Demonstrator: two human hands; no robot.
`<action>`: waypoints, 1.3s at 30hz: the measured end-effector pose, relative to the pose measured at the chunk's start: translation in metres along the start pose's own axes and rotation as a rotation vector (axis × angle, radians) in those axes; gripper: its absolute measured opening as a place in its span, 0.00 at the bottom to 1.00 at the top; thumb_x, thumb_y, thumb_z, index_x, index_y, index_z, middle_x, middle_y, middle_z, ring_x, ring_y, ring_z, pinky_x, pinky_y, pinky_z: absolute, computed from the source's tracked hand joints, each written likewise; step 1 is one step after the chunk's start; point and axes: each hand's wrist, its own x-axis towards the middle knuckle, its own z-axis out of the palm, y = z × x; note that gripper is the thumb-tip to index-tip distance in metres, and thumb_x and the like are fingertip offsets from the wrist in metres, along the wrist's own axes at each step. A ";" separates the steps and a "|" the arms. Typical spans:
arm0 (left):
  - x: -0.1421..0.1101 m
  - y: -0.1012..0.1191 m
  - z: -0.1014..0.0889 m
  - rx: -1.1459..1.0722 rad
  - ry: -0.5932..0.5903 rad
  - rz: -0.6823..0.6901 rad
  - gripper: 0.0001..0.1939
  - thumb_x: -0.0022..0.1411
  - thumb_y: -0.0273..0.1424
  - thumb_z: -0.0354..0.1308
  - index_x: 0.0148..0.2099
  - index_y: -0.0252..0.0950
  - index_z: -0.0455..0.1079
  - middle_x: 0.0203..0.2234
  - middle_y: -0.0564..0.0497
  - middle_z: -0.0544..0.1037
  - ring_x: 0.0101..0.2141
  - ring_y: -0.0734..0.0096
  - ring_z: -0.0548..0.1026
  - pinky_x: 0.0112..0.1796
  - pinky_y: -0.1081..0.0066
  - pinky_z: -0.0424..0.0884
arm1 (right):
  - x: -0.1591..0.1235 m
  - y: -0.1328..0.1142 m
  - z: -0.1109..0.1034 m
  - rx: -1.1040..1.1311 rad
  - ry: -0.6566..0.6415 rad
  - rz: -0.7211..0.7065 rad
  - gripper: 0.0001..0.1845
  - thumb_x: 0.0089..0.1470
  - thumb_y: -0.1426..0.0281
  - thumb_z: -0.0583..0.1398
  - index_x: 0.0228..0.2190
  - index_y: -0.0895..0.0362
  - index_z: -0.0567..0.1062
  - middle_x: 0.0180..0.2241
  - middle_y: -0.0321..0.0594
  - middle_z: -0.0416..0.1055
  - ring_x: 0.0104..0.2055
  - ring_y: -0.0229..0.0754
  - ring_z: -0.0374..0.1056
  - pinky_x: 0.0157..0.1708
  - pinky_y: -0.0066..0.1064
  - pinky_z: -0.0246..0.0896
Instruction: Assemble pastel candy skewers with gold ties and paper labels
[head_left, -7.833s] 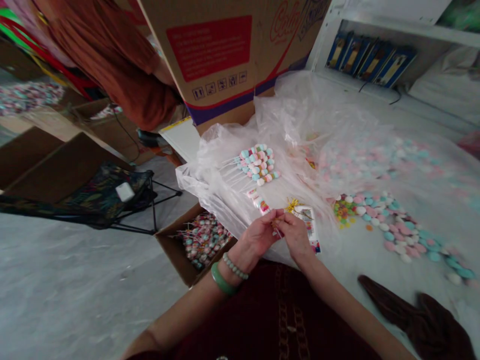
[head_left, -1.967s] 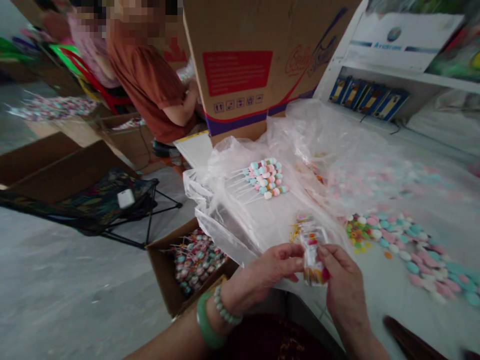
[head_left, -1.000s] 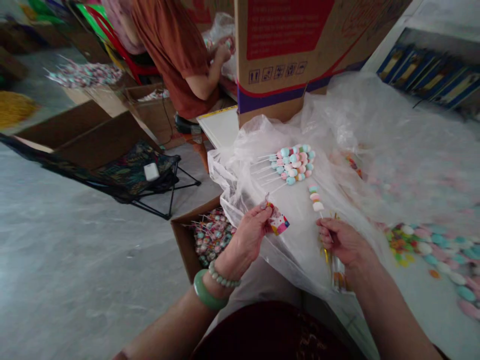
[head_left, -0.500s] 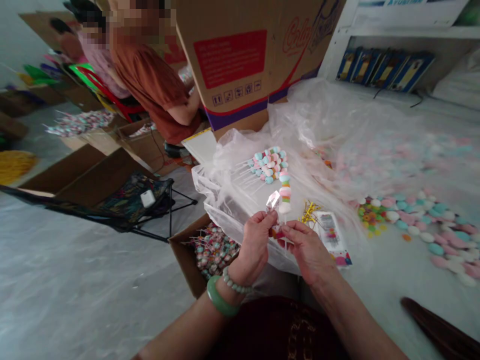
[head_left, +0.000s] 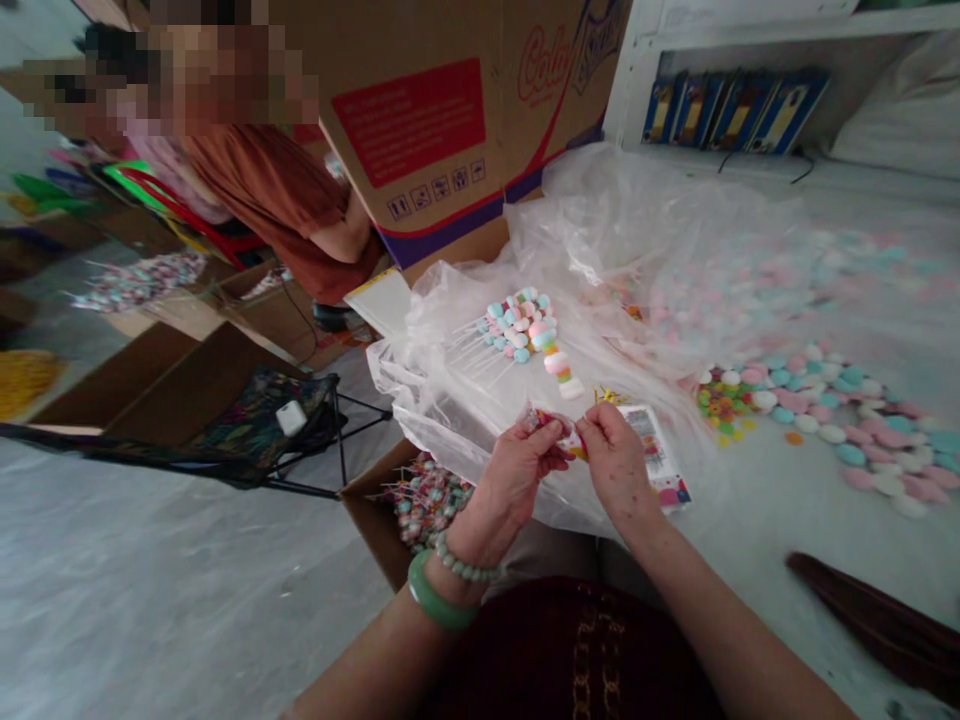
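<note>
My left hand (head_left: 525, 455) is closed on a small clear printed plastic bag (head_left: 551, 420) with red and yellow on it. My right hand (head_left: 615, 450) is closed too, its fingertips pinching the bag's near right edge. A marshmallow skewer (head_left: 556, 362) in pink, white, blue, orange and green slants up and left from my right fingers; its stick is mostly hidden there. Beyond it, a pile of marshmallow skewers (head_left: 517, 322) lies on the table. Yellow twist ties (head_left: 606, 396) and a printed bag (head_left: 660, 465) lie beside my right hand.
Loose marshmallows (head_left: 855, 420) and gummy rings (head_left: 724, 405) spread over the right of the table, partly under clear plastic sheeting (head_left: 600, 210). An open carton (head_left: 375, 530) of wrapped skewers stands below left. A folding chair (head_left: 300, 480) holds a phone. Co-workers sit beyond a large cardboard box (head_left: 450, 130).
The skewer has tipped from upright to leaning left. My right hand has turned and come up against the bag, which now lies flatter between both hands. The view has shifted slightly.
</note>
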 end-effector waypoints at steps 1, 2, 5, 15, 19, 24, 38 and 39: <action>0.000 0.000 0.001 -0.005 -0.021 -0.020 0.13 0.45 0.34 0.67 0.31 0.32 0.72 0.26 0.53 0.73 0.23 0.78 0.70 0.26 0.74 0.65 | -0.001 -0.001 0.002 -0.018 0.010 -0.010 0.10 0.52 0.65 0.52 0.21 0.52 0.59 0.20 0.30 0.57 0.25 0.38 0.54 0.27 0.30 0.48; 0.000 -0.001 0.001 -0.014 -0.023 -0.035 0.13 0.45 0.34 0.67 0.30 0.31 0.71 0.25 0.52 0.73 0.23 0.77 0.70 0.27 0.73 0.66 | -0.001 -0.002 0.004 -0.034 0.023 -0.015 0.09 0.52 0.65 0.51 0.22 0.52 0.59 0.20 0.30 0.57 0.25 0.39 0.54 0.28 0.30 0.48; 0.002 -0.006 0.001 -0.033 0.071 -0.034 0.13 0.43 0.34 0.67 0.29 0.31 0.70 0.22 0.53 0.71 0.21 0.77 0.69 0.25 0.74 0.65 | 0.000 -0.002 0.008 -0.028 0.054 -0.003 0.08 0.52 0.66 0.51 0.23 0.52 0.60 0.21 0.30 0.57 0.26 0.39 0.55 0.28 0.30 0.48; 0.006 -0.019 0.004 0.093 0.163 0.154 0.15 0.54 0.39 0.59 0.26 0.33 0.65 0.15 0.57 0.65 0.16 0.81 0.61 0.20 0.77 0.58 | 0.002 -0.003 0.007 0.117 0.031 0.033 0.08 0.49 0.68 0.53 0.21 0.53 0.61 0.19 0.28 0.55 0.25 0.37 0.54 0.27 0.29 0.48; 0.007 -0.016 0.004 0.024 0.124 0.126 0.13 0.52 0.38 0.61 0.28 0.33 0.67 0.20 0.55 0.70 0.20 0.79 0.67 0.24 0.75 0.64 | 0.002 -0.003 0.009 0.092 0.047 0.046 0.09 0.50 0.68 0.53 0.20 0.53 0.60 0.19 0.28 0.56 0.24 0.37 0.54 0.27 0.29 0.49; 0.019 0.003 -0.011 -0.277 0.124 -0.103 0.07 0.55 0.32 0.60 0.33 0.33 0.69 0.25 0.50 0.76 0.26 0.71 0.74 0.33 0.68 0.72 | -0.004 -0.002 -0.005 0.154 0.025 0.037 0.08 0.52 0.66 0.53 0.23 0.53 0.65 0.21 0.30 0.62 0.25 0.37 0.58 0.27 0.29 0.53; 0.019 0.038 -0.035 -0.610 0.147 -0.132 0.08 0.62 0.32 0.54 0.35 0.33 0.72 0.24 0.49 0.77 0.27 0.72 0.76 0.37 0.67 0.74 | -0.048 0.011 -0.033 -0.260 0.023 -0.237 0.11 0.55 0.63 0.54 0.29 0.53 0.72 0.27 0.37 0.73 0.27 0.41 0.68 0.30 0.29 0.59; 0.018 0.038 -0.036 -0.606 0.137 -0.121 0.08 0.62 0.32 0.54 0.35 0.33 0.72 0.24 0.49 0.77 0.27 0.72 0.76 0.38 0.67 0.74 | -0.047 0.012 -0.032 -0.282 0.025 -0.272 0.10 0.56 0.64 0.53 0.29 0.53 0.72 0.26 0.37 0.73 0.27 0.41 0.68 0.30 0.29 0.60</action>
